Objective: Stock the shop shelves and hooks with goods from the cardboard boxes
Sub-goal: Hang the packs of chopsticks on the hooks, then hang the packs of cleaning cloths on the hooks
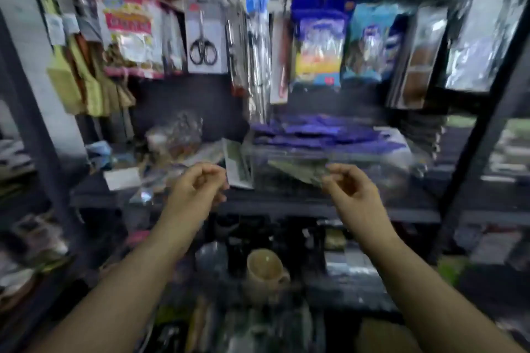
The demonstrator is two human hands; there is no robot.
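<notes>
Both hands are raised in front of a dark shelf [286, 210], well apart from each other, with a clear plastic box [329, 163] on that shelf as the thing between them. To the left of the box, the left hand [198, 189] has its fingers curled in, thumb near the fingertips; the blur hides whether it pinches anything. Just beside it, at the box's left end, a pale printed card [238, 165] stands tilted. At the box's right front, the right hand [350, 186] is likewise loosely curled, its fingertips touching or just short of a thin clear packet [298, 172] that lies flat and glossy against the box front; I cannot tell whether it grips it.

Above the box, goods hang on wire hooks: up and to the left a white card with black-handled scissors [203, 34], straight above slim shiny packs [258, 46], up and to the right a blue bag [318, 43] with bright contents. Behind the box lie folded purple packs [321, 130]. Far left of it hang yellow-green cloths [77, 77]. Below the box, under the shelf edge, a beige ceramic mug [265, 272] lies tipped on a lower shelf. Open room lies between the forearms and along the shelf's front edge.
</notes>
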